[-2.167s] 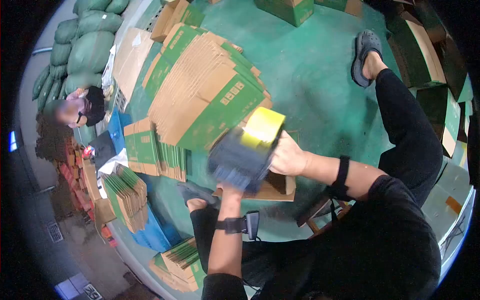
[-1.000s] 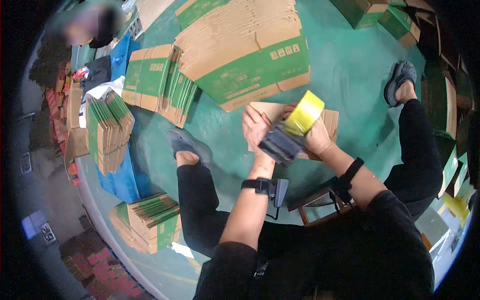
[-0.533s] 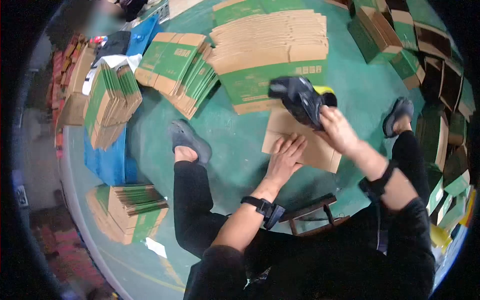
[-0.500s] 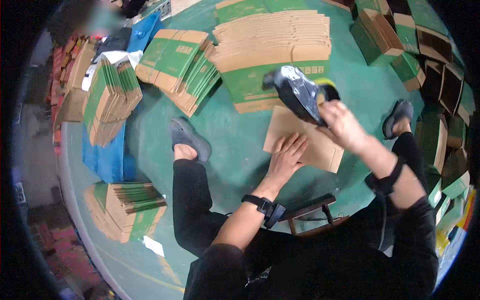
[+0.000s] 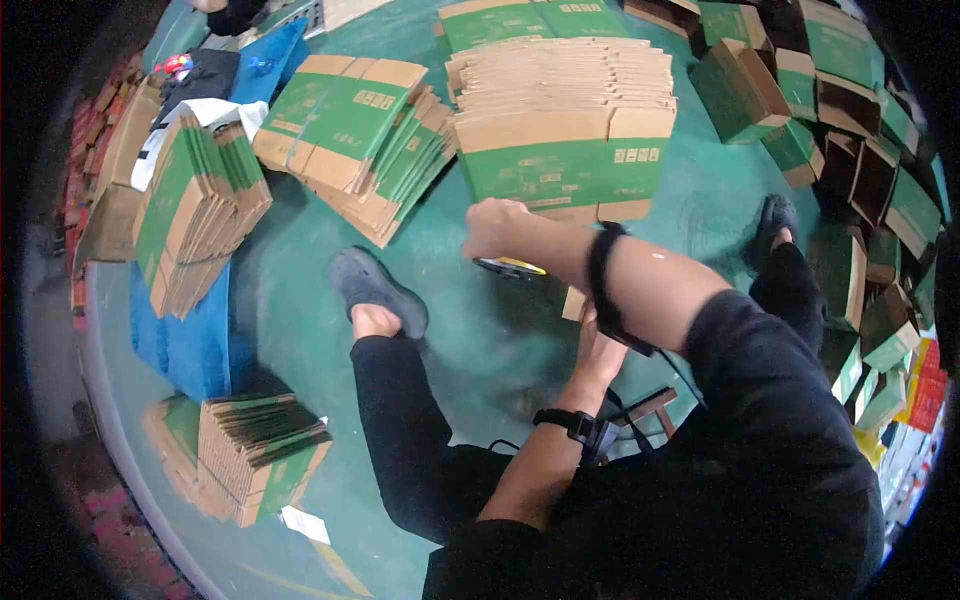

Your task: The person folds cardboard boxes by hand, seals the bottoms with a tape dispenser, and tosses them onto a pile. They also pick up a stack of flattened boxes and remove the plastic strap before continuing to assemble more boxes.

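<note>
My right hand [image 5: 497,228] is closed in a fist around a tape dispenser [image 5: 513,268]. Only a dark edge with a yellow strip of it shows below the hand. My right forearm reaches across to the left, over my other arm. Beneath that forearm is my left hand [image 5: 597,352], its fingers mostly hidden, close to a brown cardboard box [image 5: 573,304]. Just a small corner of the box is visible; the forearm covers the rest.
Ahead stands a large stack of flattened green-and-brown cartons [image 5: 560,150]. More bundles [image 5: 345,110] lie on the left, one on a blue support [image 5: 185,345]. Formed boxes [image 5: 740,90] crowd the right side. Between my legs is a wooden stool [image 5: 652,405].
My right hand has swung left and slightly down with the tape dispenser, its forearm now covering most of the cardboard box. My left hand has shifted right and down, its fingers now hidden.
</note>
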### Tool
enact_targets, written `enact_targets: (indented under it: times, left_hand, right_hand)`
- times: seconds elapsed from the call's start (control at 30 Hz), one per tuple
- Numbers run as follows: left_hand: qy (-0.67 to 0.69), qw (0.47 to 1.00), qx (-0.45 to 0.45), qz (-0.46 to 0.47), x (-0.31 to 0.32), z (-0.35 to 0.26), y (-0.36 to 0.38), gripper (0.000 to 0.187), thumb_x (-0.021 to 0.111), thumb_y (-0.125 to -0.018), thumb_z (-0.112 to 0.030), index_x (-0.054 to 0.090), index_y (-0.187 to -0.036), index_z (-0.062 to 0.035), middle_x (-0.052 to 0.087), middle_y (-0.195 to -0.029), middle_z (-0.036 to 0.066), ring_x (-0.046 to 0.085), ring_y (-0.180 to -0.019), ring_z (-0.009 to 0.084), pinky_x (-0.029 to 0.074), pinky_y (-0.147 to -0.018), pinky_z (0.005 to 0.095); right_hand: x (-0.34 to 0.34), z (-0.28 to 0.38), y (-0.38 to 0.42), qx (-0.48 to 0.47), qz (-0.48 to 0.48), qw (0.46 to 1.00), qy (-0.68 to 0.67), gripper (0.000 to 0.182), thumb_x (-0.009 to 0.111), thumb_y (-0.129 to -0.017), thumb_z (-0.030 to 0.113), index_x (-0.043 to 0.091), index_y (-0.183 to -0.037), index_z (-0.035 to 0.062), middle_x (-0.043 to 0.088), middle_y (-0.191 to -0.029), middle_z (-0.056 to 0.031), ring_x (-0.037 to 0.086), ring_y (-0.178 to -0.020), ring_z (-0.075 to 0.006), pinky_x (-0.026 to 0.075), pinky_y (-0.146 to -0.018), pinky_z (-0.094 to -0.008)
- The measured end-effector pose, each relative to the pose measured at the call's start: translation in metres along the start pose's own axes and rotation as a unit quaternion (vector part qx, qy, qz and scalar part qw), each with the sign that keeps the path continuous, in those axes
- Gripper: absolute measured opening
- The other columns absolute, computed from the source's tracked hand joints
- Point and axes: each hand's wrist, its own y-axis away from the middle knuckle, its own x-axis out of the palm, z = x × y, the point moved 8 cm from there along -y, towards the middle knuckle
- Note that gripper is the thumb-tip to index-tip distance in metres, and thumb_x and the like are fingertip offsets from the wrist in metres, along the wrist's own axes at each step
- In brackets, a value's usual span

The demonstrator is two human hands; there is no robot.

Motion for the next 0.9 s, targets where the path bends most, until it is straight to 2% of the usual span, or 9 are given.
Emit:
enact_targets:
  times: [0.17,0.2,0.33,0.43,0.6,0.67,0.7,0.77,0.9]
  left_hand:
    - [-0.326,0.922,0.107,0.182,0.024,-0.012,0.009,0.051,0.068,-0.058,-0.010,0.058,-0.108,-0.0080,0.051,-0.120,0.008,0.040,-0.118,0.0228,0.026,-0.101,0.0392]
    - [-0.277,0.938,0.192,0.078,0.008,-0.037,0.010,0.054,0.071,-0.055,-0.010,0.059,-0.107,-0.0089,0.050,-0.122,0.006,0.039,-0.119,0.0209,0.026,-0.101,0.0389]
    - [-0.259,0.928,0.266,0.014,0.013,-0.024,0.016,0.057,0.071,-0.055,-0.018,0.056,-0.109,-0.0075,0.053,-0.117,0.004,0.043,-0.115,0.0199,0.030,-0.097,0.0396]
    - [-0.290,0.901,0.323,-0.011,0.012,-0.030,0.022,0.048,0.071,-0.054,-0.021,0.059,-0.098,-0.0075,0.055,-0.111,0.004,0.045,-0.111,0.0214,0.033,-0.094,0.0401]
    - [-0.329,0.911,0.241,-0.065,-0.003,-0.040,0.013,0.043,0.066,-0.070,-0.026,0.054,-0.106,-0.0059,0.047,-0.111,0.019,0.044,-0.101,0.0349,0.035,-0.086,0.0468]
    - [-0.484,0.838,0.150,-0.203,-0.011,-0.081,-0.031,0.050,0.055,-0.081,-0.034,0.044,-0.116,0.0001,0.047,-0.111,0.025,0.045,-0.103,0.0376,0.037,-0.084,0.0484]
    - [-0.490,0.835,0.157,-0.196,-0.008,-0.073,-0.039,0.050,0.055,-0.081,-0.034,0.044,-0.116,0.0001,0.047,-0.111,0.025,0.045,-0.103,0.0376,0.037,-0.084,0.0484]
    - [-0.452,0.879,-0.075,-0.134,-0.016,-0.011,-0.067,0.063,0.047,-0.084,-0.043,0.031,-0.124,0.0037,0.050,-0.104,0.025,0.052,-0.094,0.0378,0.042,-0.080,0.0453]
    - [-0.483,0.862,-0.102,-0.112,-0.010,-0.020,-0.070,0.063,0.042,-0.085,-0.044,0.031,-0.123,0.0055,0.051,-0.100,0.027,0.054,-0.089,0.0394,0.044,-0.077,0.0448]
  right_hand:
    - [-0.031,-0.011,0.034,0.000,0.139,0.985,0.099,0.034,0.057,-0.073,0.032,0.064,-0.095,0.0072,0.063,-0.095,-0.0118,0.060,-0.086,-0.0281,0.048,-0.074,-0.0386]
    - [-0.047,-0.023,0.051,0.074,0.170,0.978,0.096,0.032,0.055,-0.075,0.031,0.064,-0.095,0.0074,0.063,-0.094,-0.0122,0.060,-0.085,-0.0276,0.048,-0.073,-0.0378]
    - [-0.071,-0.121,0.191,-0.082,-0.007,0.971,-0.225,0.035,0.063,-0.075,0.018,0.057,-0.105,0.0000,0.062,-0.100,-0.0099,0.057,-0.095,-0.0146,0.044,-0.082,-0.0278]
    - [-0.034,-0.218,0.304,-0.010,-0.029,0.978,-0.208,0.037,0.063,-0.075,0.021,0.057,-0.109,0.0092,0.064,-0.089,-0.0098,0.062,-0.082,-0.0169,0.048,-0.076,-0.0283]
    - [-0.022,-0.257,0.343,-0.001,-0.035,0.980,-0.195,0.035,0.064,-0.073,0.020,0.058,-0.106,0.0144,0.063,-0.069,-0.0083,0.063,-0.061,-0.0187,0.050,-0.061,-0.0276]
    - [-0.016,-0.254,0.340,-0.052,-0.041,0.968,-0.242,0.036,0.065,-0.072,0.020,0.058,-0.107,0.0150,0.061,-0.068,-0.0103,0.061,-0.059,-0.0212,0.049,-0.056,-0.0299]
    - [-0.013,-0.264,0.347,-0.064,-0.047,0.967,-0.243,0.036,0.065,-0.072,0.021,0.058,-0.107,0.0148,0.062,-0.070,-0.0081,0.062,-0.060,-0.0206,0.049,-0.057,-0.0303]
    - [-0.008,-0.306,0.369,-0.003,-0.008,0.960,-0.278,0.036,0.066,-0.071,0.021,0.059,-0.106,0.0149,0.063,-0.072,-0.0056,0.063,-0.062,-0.0189,0.050,-0.059,-0.0296]
    - [0.026,-0.346,0.359,0.018,-0.027,0.974,-0.225,0.033,0.062,-0.071,0.032,0.063,-0.100,0.0163,0.065,-0.086,-0.0085,0.063,-0.074,-0.0243,0.049,-0.069,-0.0326]
